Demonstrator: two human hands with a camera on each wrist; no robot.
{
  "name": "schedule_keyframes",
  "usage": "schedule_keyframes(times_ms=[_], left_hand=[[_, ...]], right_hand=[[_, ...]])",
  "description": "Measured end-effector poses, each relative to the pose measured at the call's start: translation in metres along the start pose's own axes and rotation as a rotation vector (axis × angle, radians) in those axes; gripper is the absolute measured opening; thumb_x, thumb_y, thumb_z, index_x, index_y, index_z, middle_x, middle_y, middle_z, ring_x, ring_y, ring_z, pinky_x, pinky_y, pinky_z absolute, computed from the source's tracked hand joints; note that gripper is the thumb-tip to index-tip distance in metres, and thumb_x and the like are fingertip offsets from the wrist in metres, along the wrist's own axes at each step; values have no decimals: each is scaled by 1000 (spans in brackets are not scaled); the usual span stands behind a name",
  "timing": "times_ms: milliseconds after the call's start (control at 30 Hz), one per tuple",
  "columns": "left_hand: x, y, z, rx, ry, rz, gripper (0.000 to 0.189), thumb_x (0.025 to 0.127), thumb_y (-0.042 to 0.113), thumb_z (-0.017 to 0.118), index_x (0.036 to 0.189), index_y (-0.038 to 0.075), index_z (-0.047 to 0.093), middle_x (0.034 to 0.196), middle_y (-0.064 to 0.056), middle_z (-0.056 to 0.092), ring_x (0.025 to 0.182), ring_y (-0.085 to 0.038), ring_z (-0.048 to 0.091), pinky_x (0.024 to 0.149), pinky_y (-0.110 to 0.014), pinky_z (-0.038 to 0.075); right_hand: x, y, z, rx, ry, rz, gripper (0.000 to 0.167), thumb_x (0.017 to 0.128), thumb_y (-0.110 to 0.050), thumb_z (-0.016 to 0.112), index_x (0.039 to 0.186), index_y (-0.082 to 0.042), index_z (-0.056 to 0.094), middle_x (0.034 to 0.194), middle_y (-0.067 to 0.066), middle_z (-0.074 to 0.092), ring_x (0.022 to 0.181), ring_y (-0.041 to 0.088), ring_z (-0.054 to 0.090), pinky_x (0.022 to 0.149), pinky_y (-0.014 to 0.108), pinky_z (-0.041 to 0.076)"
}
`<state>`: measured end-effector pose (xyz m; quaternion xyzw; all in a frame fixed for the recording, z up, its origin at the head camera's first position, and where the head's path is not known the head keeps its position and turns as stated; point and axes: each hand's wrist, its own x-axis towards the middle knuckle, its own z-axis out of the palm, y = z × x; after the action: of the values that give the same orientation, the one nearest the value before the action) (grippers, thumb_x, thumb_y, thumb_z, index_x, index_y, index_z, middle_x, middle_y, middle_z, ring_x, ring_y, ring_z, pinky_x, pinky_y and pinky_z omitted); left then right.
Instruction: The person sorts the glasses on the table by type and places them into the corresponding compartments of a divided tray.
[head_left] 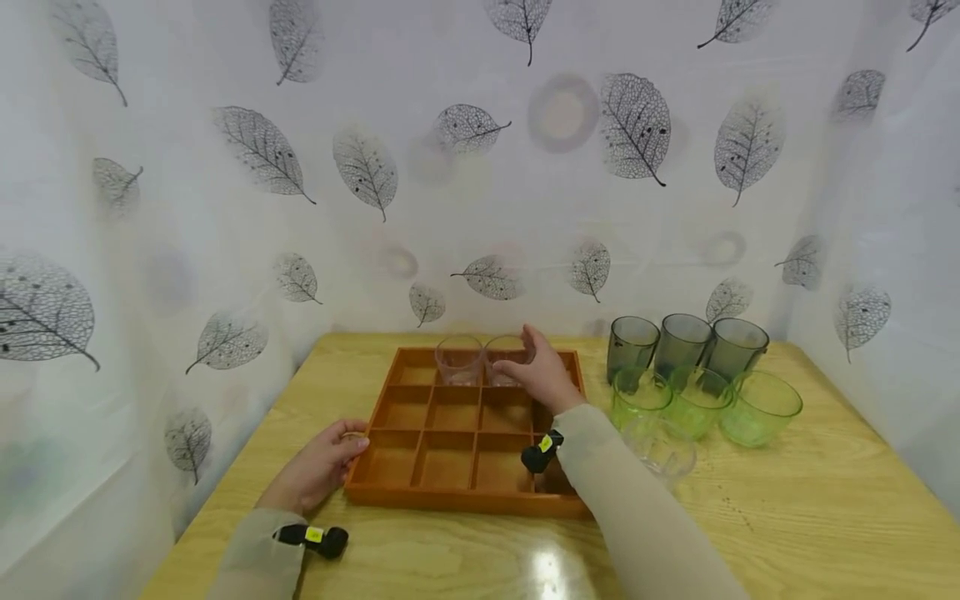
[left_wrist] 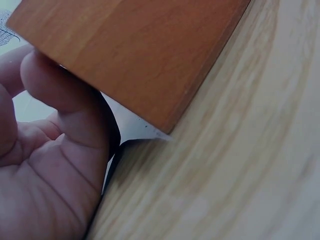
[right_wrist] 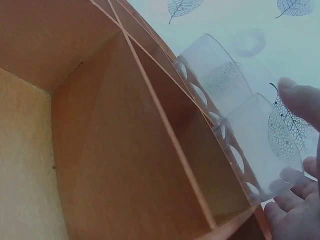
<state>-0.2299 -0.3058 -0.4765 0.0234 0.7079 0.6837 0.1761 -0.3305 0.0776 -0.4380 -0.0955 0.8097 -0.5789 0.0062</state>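
Observation:
A brown wooden divided tray lies on the table, its compartments in rows. Two clear glasses stand upright in the back row: the left glass in the second compartment, the right glass beside it. My right hand is around the right glass; in the right wrist view its fingertips touch the side, while the thumb stands off past the rim. My left hand rests its fingers against the tray's left outer wall, with the thumb touching its edge.
Right of the tray are three dark grey glasses at the back, three green glass cups before them, and a clear glass bowl or cup in front, partly behind my right sleeve. A leaf-print curtain hangs behind the wooden table.

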Motion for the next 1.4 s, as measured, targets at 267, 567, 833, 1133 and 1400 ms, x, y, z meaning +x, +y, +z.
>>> schedule_keyframes(times_ms=[267, 567, 833, 1133, 1400], left_hand=[[-1, -3, 4, -45, 0, -15, 27, 104, 13, 56, 127, 6, 44, 96, 0, 55, 69, -10, 47, 58, -24, 46], [1, -4, 4, -15, 24, -24, 32, 105, 17, 56, 131, 4, 42, 98, -1, 55, 73, -12, 47, 60, -26, 44], [1, -2, 2, -27, 17, -12, 28, 105, 16, 57, 128, 5, 44, 96, -1, 55, 70, -11, 47, 59, -25, 44], [-1, 2, 0, -6, 12, 0, 33, 105, 16, 56, 131, 2, 41, 95, -2, 54, 68, -11, 47, 58, -24, 47], [0, 1, -1, -7, -1, 2, 31, 105, 16, 55, 129, 3, 41, 93, -1, 53, 67, -11, 46, 57, -24, 46]], right_hand=[[-8, -5, 1, 87, 62, 20, 92, 90, -38, 77, 162, -25, 21, 165, 0, 24, 141, 31, 40, 109, 52, 39], [-10, -28, -1, 73, 85, -33, 96, 86, -52, 77, 161, -24, 23, 164, 2, 28, 149, 26, 27, 116, 52, 28], [-12, -43, -10, 53, 106, -53, 99, 85, -57, 76, 161, -22, 23, 163, -1, 29, 150, 22, 24, 118, 51, 24], [-16, -56, -22, 52, 97, -84, 103, 85, -60, 74, 162, -19, 19, 165, 1, 26, 150, 22, 22, 118, 51, 22], [-22, -64, -34, 66, 89, -110, 104, 84, -62, 74, 162, -19, 19, 164, 0, 27, 150, 19, 23, 120, 41, 19]])
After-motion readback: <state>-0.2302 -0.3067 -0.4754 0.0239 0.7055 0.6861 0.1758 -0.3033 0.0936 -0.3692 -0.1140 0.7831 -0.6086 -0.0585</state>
